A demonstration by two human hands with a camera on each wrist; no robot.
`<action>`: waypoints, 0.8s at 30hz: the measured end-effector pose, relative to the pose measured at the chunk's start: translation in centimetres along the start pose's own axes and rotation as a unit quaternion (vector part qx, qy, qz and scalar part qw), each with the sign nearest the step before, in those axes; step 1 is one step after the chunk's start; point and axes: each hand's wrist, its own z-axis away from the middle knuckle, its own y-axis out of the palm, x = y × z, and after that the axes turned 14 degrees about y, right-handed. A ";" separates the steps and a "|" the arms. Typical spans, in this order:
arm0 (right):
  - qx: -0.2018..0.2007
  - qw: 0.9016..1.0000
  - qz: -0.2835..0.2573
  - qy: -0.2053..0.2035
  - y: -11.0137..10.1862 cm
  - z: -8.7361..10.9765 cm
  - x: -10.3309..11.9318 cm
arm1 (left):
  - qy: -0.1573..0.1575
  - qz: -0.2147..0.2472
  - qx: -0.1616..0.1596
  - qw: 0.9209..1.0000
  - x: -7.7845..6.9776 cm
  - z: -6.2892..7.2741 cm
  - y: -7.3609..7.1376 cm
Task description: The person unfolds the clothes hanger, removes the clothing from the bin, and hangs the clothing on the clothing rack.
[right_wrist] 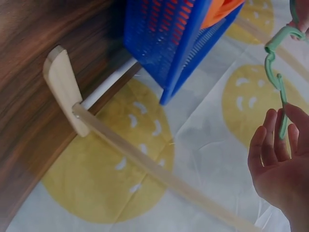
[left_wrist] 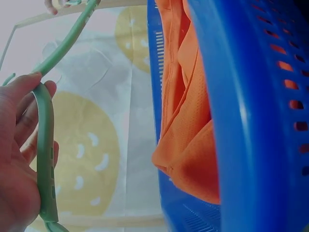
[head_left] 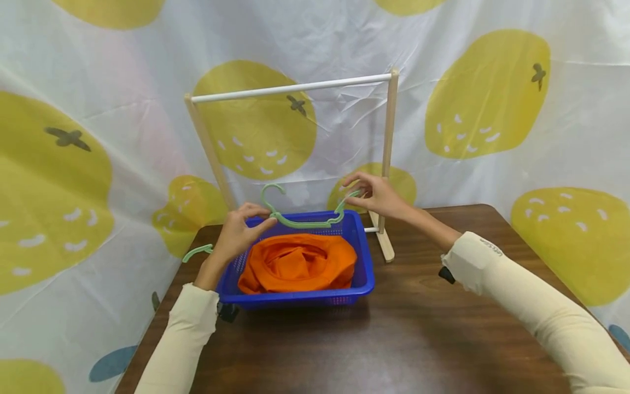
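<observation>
A light green clothes hanger (head_left: 307, 225) spans the space between both hands, above the far part of a blue basket (head_left: 366, 262). My left hand (head_left: 238, 232) pinches it at the base of its hook, with thumb and fingers on either side. The hanger's other arm (left_wrist: 46, 150) runs down past the palm in the left wrist view. At the opposite end my right hand (head_left: 376, 195) pinches the hanger's tip (right_wrist: 283, 116) between thumb and fingers. Bunched orange cloth (head_left: 300, 262) fills the basket below.
Behind the basket stands a rack with wooden posts (head_left: 390, 126) and a white bar (head_left: 295, 88) across the top. One wooden foot (head_left: 386, 246) rests on the brown table (head_left: 418, 328), right of the basket. A fruit-patterned curtain (head_left: 344, 33) hangs behind everything.
</observation>
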 end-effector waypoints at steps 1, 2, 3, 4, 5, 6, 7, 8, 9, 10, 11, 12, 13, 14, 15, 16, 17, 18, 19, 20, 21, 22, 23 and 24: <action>-0.001 1.000 0.004 0.002 -0.1 0.1 -0.2 | -0.004 0.003 -0.003 1.000 0.0 0.1 0.0; -0.002 1.000 0.007 0.006 -0.2 0.3 -0.4 | -0.007 0.004 -0.005 1.000 0.1 0.2 -0.1; -0.001 1.000 0.010 0.010 -0.2 0.4 -0.6 | -0.011 0.007 -0.007 1.000 0.1 0.3 -0.1; -0.002 1.000 0.015 0.014 -0.2 0.5 -0.8 | -0.013 0.011 -0.010 1.000 0.2 0.4 -0.1; -0.001 1.000 0.021 0.019 -0.2 0.6 -1.0 | -0.014 0.015 -0.012 1.000 0.2 0.5 -0.1; -0.001 0.999 0.024 0.022 -0.2 0.7 -1.2 | -0.016 0.018 -0.014 1.000 0.3 0.6 -0.1; 0.000 0.999 0.027 0.026 -0.2 0.8 -1.3 | -0.018 0.021 -0.016 1.000 0.2 0.7 -0.1; 0.001 0.999 0.029 0.031 -0.2 0.9 -1.5 | -0.020 0.021 -0.016 0.999 0.3 0.8 -0.1; 0.003 0.999 0.027 0.034 -0.2 1.0 -1.6 | -0.023 0.022 -0.017 0.999 0.3 0.8 0.0; 0.005 0.999 0.026 0.039 -0.2 1.1 -1.8 | -0.025 0.023 -0.018 0.999 0.3 0.9 0.0; 0.007 0.999 0.024 0.040 -0.2 1.2 -1.9 | -0.029 0.022 -0.019 0.999 0.3 0.9 0.0; 0.008 0.999 0.021 0.042 -0.2 1.3 -2.0 | -0.031 0.022 -0.020 0.999 0.3 0.9 -0.1; 0.010 0.999 0.020 0.046 -0.2 1.3 -2.1 | -0.034 0.023 -0.021 0.999 0.3 0.9 -0.1; 0.012 0.999 0.019 0.049 -0.2 1.4 -2.2 | -0.036 0.023 -0.023 0.999 0.4 0.8 -0.1; 0.014 0.998 0.017 0.052 -0.2 1.5 -2.3 | -0.036 0.024 -0.025 0.999 0.4 0.8 -0.1; 0.016 0.998 0.018 0.056 -0.2 1.6 -2.4 | -0.036 0.025 -0.027 0.999 0.4 0.7 -0.1; 0.018 0.998 0.019 0.060 -0.2 1.7 -2.5 | -0.035 0.026 -0.028 0.999 0.4 0.6 -0.1; 0.022 0.997 0.019 0.068 -0.2 1.8 -2.6 | -0.035 0.025 -0.029 0.999 0.4 0.6 -0.1; 0.025 0.997 0.020 0.075 -0.2 1.9 -2.7 | -0.035 0.026 -0.030 0.999 0.4 0.5 -0.1; 0.030 0.996 0.021 0.082 -0.2 2.0 -2.8 | -0.035 0.025 -0.030 0.999 0.4 0.5 -0.1; 0.034 0.995 0.025 0.089 -0.2 2.1 -2.9 | -0.035 0.025 -0.031 0.999 0.4 0.5 -0.1; 0.037 0.994 0.031 0.095 -0.2 2.1 -3.0 | -0.035 0.025 -0.031 0.999 0.4 0.5 0.0; 0.040 0.994 0.035 0.099 -0.2 2.2 -3.1 | -0.036 0.026 -0.032 0.998 0.4 0.5 0.0; 0.043 0.993 0.039 0.104 -0.1 2.2 -3.2 | -0.038 0.026 -0.032 0.998 0.4 0.5 0.0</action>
